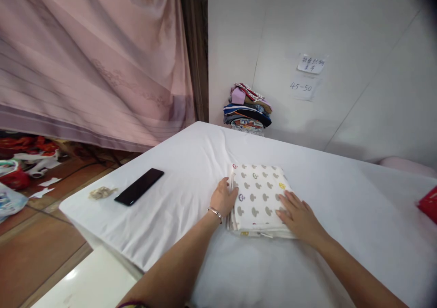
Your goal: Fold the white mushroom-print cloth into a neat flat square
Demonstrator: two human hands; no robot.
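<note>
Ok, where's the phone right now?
In the head view the black phone lies flat on the white table, well left of the left hand and the folded cloth, with a small beige clump beside it near the table's left edge.

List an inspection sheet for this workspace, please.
Surface: table under a white sheet.
Job's things: folded cloth with mushroom print, lying flat.
Clutter: black phone and a small beige scrap at the left; red object at the right edge; stack of folded clothes by the far wall.
Grip: left hand against the cloth's left edge; right hand flat on its right side; both open.
Cables: nothing seen.
Surroundings: pink curtain, paper notes on the white wall, coloured items on the floor.
</note>
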